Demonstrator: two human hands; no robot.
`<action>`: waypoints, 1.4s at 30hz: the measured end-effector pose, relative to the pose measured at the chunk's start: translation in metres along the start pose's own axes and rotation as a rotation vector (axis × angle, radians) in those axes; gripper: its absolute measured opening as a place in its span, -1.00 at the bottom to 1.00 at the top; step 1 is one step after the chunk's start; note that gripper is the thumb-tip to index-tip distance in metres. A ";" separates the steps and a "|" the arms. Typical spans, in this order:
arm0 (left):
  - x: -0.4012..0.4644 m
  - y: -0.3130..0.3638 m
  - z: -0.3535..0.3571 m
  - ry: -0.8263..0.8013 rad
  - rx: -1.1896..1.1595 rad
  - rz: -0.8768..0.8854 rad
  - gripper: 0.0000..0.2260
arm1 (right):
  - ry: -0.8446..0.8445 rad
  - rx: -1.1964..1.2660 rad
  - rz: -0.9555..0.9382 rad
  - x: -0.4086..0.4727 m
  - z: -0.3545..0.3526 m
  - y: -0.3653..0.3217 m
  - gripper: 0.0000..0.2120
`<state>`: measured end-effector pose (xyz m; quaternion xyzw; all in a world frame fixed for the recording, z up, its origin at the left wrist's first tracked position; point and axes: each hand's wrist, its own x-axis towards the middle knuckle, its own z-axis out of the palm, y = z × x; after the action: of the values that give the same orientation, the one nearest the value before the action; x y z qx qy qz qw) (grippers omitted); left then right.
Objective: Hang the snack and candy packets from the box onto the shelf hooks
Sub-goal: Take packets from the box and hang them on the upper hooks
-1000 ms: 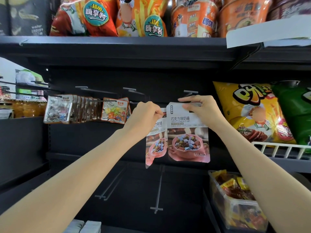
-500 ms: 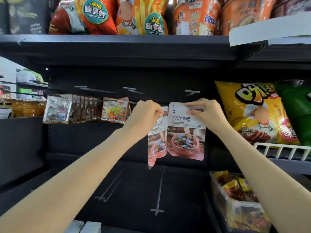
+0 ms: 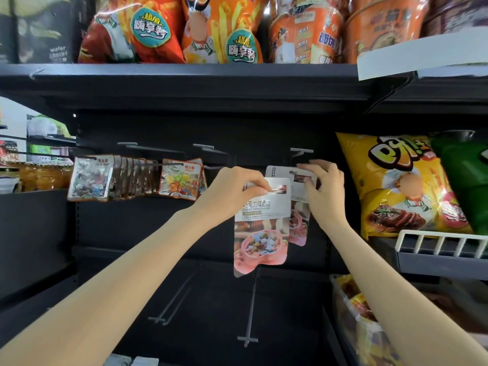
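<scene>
My left hand [image 3: 237, 190] pinches the top edge of a chocolate candy packet [image 3: 261, 225], thumb and fingers curled tight on the white header so the packet hangs straight down in front of the dark back panel. My right hand [image 3: 320, 191] is just beside it, a little higher, its fingers [image 3: 307, 166] pinching the header of a second, matching packet [image 3: 297, 207] that sits partly behind the first one; only its white top and a strip of its pink picture show. That second packet's top is right at the tip of a shelf hook [image 3: 299, 151], but I cannot tell whether the hook passes through its hole. To my left, a row of small clear candy packets [image 3: 89, 178] hangs on one hook, and a colourful packet [image 3: 181, 182] hangs on the next. Two bare hooks [image 3: 203, 147] jut out above them, and lower down more bare hooks [image 3: 249, 310] stick out toward me. On the shelf to my right lie a yellow chip bag [image 3: 396, 186] and a green bag [image 3: 464, 180] behind a white wire rail [image 3: 443, 241]. Below them sits a clear box [image 3: 369, 328] with orange and yellow packets in it. The top shelf [image 3: 184, 75] carries orange snack bags [image 3: 221, 27] and instant noodle cups [image 3: 306, 33].
</scene>
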<state>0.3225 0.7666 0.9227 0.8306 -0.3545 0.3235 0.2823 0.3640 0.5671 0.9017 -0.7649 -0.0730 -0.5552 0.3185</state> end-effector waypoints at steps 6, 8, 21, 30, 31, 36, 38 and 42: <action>0.012 0.010 0.015 0.007 -0.145 0.083 -0.88 | -0.154 0.329 -0.034 -0.010 -0.029 -0.021 -0.81; 0.018 0.010 0.021 0.068 -0.195 0.074 -0.88 | -0.222 0.306 -0.054 -0.007 -0.033 -0.020 -0.83; 0.043 0.000 0.048 0.181 -0.174 -0.032 -0.70 | -0.056 0.244 0.106 -0.002 -0.023 -0.014 -0.94; 0.054 -0.014 0.070 0.123 -0.012 -0.091 -0.56 | -0.045 -0.177 -0.078 0.005 0.001 0.008 -0.72; 0.055 -0.016 0.073 0.112 0.006 -0.093 -0.53 | -0.068 -0.227 -0.080 0.005 0.004 0.011 -0.68; 0.064 -0.025 0.084 0.065 0.161 -0.112 -0.43 | -0.119 -0.420 -0.072 0.005 0.015 0.017 -0.52; 0.064 -0.028 0.085 0.079 0.241 -0.113 -0.43 | -0.058 -0.431 -0.099 0.000 0.017 0.013 -0.55; 0.050 -0.035 0.081 0.169 0.308 -0.065 -0.50 | 0.102 -0.331 -0.151 -0.020 0.024 0.006 -0.72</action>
<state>0.4036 0.7103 0.9004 0.8449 -0.2490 0.4333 0.1907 0.3787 0.5811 0.8768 -0.7700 -0.0218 -0.6200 0.1490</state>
